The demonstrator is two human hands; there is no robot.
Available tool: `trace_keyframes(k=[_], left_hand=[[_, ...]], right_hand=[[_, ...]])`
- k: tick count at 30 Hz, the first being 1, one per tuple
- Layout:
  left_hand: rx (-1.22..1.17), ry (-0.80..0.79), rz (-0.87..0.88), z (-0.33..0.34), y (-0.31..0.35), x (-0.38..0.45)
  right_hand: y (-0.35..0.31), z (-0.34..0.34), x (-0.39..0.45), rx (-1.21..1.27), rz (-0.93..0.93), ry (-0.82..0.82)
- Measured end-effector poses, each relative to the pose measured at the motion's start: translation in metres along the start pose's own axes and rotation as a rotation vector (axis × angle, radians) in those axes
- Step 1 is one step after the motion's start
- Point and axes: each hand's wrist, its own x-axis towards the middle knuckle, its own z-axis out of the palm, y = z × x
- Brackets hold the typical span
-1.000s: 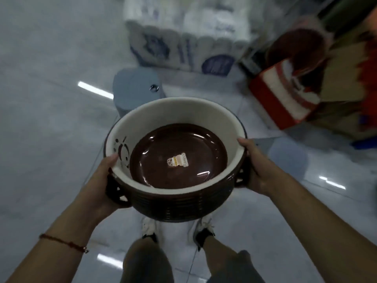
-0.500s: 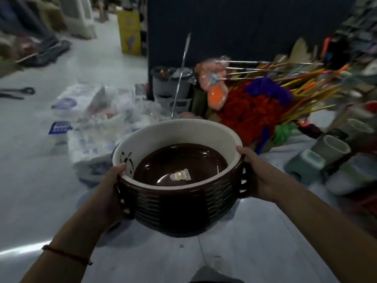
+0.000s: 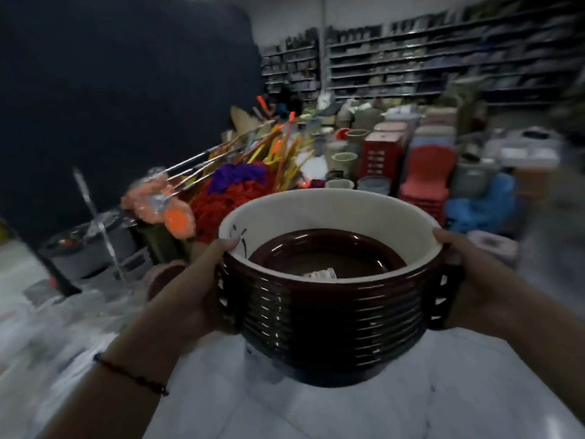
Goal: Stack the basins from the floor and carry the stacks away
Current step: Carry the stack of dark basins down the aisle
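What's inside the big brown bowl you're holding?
Inside the stack of basins, the top one has cream walls, a shiny brown bottom and a small sticker. Its near rim hides part of the bottom.

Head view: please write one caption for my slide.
Both hands, left and right, carry a stack of brown basins.

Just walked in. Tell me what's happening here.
A person is carrying a stack of brown basins held up off the floor, the left hand gripping one side and the right hand the other. A label lies inside the top basin. Ahead are mops, red chairs and stocked shelves; the view is motion-blurred.
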Motion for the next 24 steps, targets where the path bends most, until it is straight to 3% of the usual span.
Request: trace_keyframes(k=[12,18,24], left_hand=[[0.317,-0.503,-0.163,0.310,-0.032,0.009],[0.362,-0.643,-0.218,0.416,-0.055,0.006],[0.359,-0.709,-0.255,0.474,-0.049,0.008]], right_hand=[[0.033,-0.260,-0.156,0.371,-0.114,0.447],[0.023,-0.331,-0.209,0.490,-0.133,0.599],[0.000,-0.365,-0.213,0.501,-0.113,0.718]])
